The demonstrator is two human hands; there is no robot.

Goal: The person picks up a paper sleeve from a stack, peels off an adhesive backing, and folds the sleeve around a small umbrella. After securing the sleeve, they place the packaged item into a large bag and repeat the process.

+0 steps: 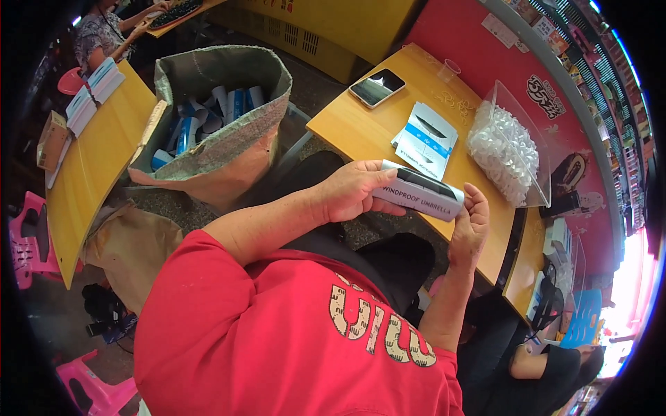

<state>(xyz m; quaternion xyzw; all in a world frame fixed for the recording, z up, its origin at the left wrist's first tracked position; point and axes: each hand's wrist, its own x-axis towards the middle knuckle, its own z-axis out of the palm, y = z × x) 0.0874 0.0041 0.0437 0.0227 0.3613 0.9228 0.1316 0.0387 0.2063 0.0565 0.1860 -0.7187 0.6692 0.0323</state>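
Observation:
Between my two hands is a white, grey and black printed card tube (421, 192), held lying sideways over the near edge of the table. My left hand (355, 191) grips its left end, thumb on top and fingers beneath. At the right end, the fingers and thumb of my right hand (472, 222) close on the tube's rim. Just beyond the tube lies a small stack of flat printed cards (428, 139) in white, blue and black. To its right stands a clear plastic bin (548, 170) full of translucent white plastic pieces (503, 145).
A phone (377, 88) and a clear cup (449, 68) lie on the wooden table (340, 121), near scattered thin loops (454, 102). Left stands a large open sack (215, 177) of blue-and-white tubes (187, 135). Other people sit at top left (104, 35) and lower right (555, 378).

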